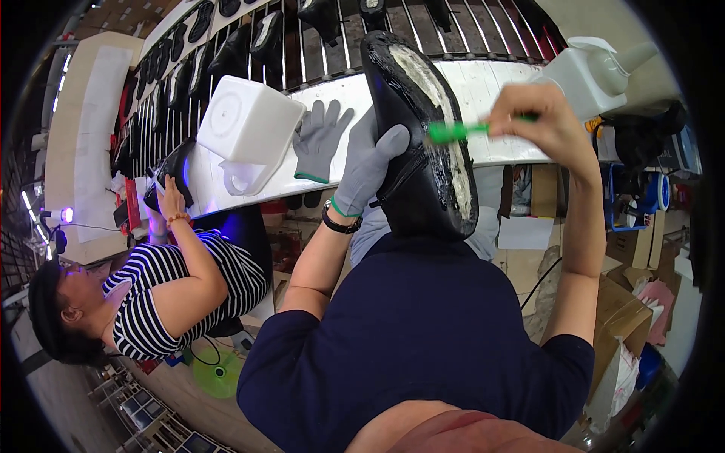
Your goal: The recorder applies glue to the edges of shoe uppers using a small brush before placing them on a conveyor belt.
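Note:
A black boot [404, 113] is held sole-up in front of my chest, its underside facing me. Along that underside runs a pale strip with a shiny, wet-looking black border. My left hand [370, 162], in a grey glove with a green cuff, is closed round the boot's side, thumb near the zip. Bare, my right hand [540, 121] pinches a green-handled brush [457, 132]. The brush's head meets the border of the sole, and its bristles are smeared by motion. A spare grey glove [321, 140] lies flat on the white table left of my gloved hand.
A white plastic container [249, 124] lies on the white table [332, 89] at left. Another white jug [585, 75] stands at right. Beyond is a rack of metal bars [411, 30] bearing several black shoes. At left a co-worker [181, 279] in stripes handles a black shoe [175, 177].

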Available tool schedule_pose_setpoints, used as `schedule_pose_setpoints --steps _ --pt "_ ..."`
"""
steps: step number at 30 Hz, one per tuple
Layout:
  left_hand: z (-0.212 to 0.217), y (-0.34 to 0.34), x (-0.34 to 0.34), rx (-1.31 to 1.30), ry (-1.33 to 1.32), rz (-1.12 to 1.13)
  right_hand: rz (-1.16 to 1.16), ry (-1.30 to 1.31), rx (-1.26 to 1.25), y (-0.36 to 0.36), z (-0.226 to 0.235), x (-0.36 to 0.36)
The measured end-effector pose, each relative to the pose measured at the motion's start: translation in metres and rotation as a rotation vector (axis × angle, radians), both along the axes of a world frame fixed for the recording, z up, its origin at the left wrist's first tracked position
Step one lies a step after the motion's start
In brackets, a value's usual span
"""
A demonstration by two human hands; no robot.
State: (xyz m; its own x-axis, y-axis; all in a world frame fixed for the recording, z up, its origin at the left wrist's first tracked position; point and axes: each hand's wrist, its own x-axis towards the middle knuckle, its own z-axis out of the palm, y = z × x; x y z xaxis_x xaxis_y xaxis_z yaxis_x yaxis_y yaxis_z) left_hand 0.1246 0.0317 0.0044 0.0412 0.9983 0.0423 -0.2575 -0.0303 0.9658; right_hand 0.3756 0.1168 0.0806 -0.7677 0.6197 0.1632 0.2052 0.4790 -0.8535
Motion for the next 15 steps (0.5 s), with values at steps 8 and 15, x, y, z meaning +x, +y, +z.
schedule_pose_setpoints --steps 8,15 --pt "0.002 0.001 0.003 -0.035 -0.034 0.05 0.038 -0.051 0.005 -0.007 0.0 0.01" --pt "0.005 0.0 0.01 -0.03 -0.017 0.002 -0.178 -0.124 0.071 0.0 0.003 0.009"
